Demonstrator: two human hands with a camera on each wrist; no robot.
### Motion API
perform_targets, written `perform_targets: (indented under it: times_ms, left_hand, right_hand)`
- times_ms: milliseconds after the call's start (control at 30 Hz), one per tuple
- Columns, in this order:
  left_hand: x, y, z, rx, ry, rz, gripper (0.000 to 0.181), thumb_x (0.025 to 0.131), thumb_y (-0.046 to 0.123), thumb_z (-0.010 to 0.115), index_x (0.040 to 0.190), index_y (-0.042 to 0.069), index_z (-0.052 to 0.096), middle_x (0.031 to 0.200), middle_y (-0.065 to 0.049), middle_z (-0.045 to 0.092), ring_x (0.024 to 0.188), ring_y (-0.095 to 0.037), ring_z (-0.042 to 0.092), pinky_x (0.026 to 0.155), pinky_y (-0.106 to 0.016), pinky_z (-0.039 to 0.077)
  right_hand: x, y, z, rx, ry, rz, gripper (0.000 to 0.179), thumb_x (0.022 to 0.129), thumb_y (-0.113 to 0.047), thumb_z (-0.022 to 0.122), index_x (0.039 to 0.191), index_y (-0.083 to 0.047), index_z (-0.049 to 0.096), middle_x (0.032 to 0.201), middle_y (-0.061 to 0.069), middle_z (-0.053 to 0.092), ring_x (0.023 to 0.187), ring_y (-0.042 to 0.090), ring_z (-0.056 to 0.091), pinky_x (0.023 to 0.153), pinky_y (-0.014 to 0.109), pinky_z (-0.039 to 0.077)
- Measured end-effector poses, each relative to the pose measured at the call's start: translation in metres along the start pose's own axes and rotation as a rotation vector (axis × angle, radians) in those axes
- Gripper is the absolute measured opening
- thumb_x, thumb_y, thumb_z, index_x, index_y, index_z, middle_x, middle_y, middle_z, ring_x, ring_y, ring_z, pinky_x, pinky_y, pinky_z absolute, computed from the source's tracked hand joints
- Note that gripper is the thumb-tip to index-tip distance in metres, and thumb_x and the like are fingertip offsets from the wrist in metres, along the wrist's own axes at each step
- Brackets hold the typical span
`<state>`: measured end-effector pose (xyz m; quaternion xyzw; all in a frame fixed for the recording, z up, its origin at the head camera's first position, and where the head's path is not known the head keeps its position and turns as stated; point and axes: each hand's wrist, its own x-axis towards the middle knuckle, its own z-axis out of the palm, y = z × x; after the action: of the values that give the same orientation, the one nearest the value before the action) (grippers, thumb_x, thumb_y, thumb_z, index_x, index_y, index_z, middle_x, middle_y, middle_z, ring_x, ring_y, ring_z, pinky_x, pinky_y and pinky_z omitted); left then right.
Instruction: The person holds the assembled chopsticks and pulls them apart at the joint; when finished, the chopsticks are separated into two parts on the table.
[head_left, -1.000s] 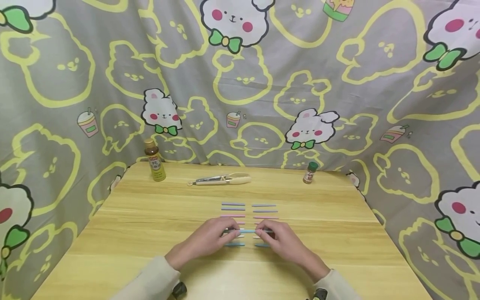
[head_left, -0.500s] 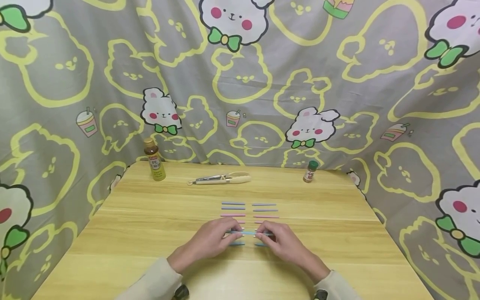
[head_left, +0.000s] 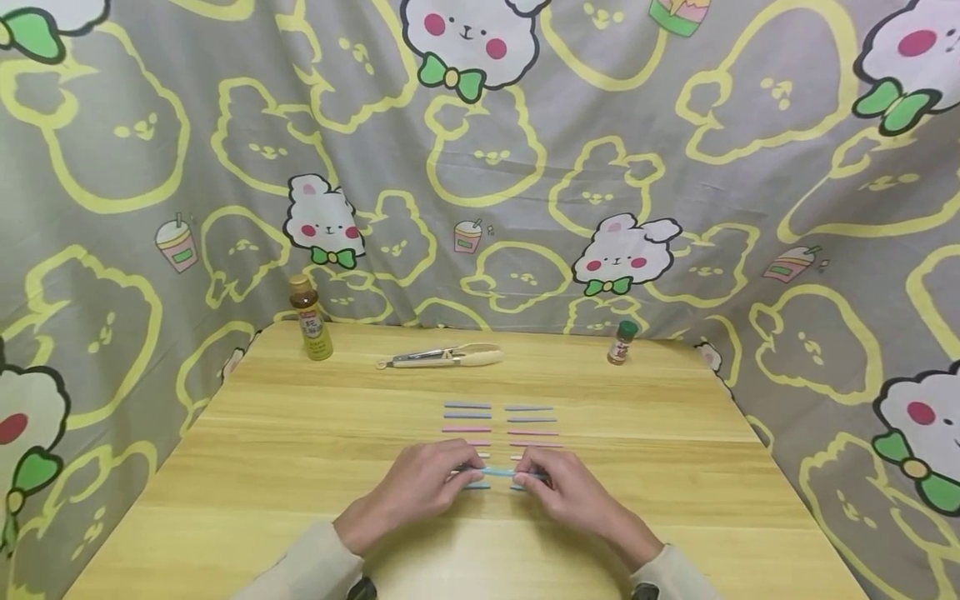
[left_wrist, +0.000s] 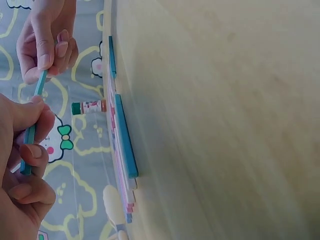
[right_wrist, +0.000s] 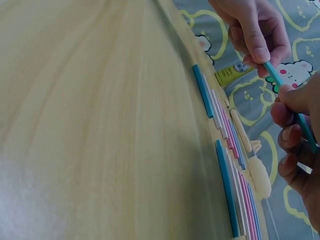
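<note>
A thin teal stick is stretched level between the two hands, raised above the table. My left hand pinches one end between thumb and fingers, and my right hand pinches the other. Below and beyond them, slim sticks lie in two side-by-side columns. The farthest are bluish-purple, such as the left-column stick; then come pink ones, like the right-column stick, then white. Nearest to me is a teal row, whose left-column stick shows fully in the left wrist view. In the head view the hands partly hide the nearer rows.
Toward the back of the wooden table stand a sesame-coloured bottle with a yellow cap at left and a small green-capped jar at right. Tongs lie between them. A patterned curtain hangs around the table's back and sides.
Both hands have drawn the teal stick slightly toward me, uncovering more of the pink and white rows. The sticks on the table stay where they were.
</note>
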<state>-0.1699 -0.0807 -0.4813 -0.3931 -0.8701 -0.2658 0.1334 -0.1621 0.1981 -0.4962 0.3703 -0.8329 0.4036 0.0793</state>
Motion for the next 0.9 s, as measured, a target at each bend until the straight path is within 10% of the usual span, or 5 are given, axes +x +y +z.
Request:
perform_targets:
  times_ms: [900]
  left_hand:
    - [0.006, 0.006, 0.000, -0.073, -0.072, -0.072, 0.015, 0.110, 0.027, 0.066, 0.117, 0.017, 0.076, 0.114, 0.004, 0.080, 0.101, -0.008, 0.075, 0.089, -0.033, 0.063]
  right_hand:
    - [0.014, -0.009, 0.002, -0.039, 0.007, 0.006, 0.008, 0.105, -0.013, 0.074, 0.097, -0.016, 0.072, 0.078, -0.013, 0.062, 0.063, -0.005, 0.042, 0.054, 0.016, 0.042]
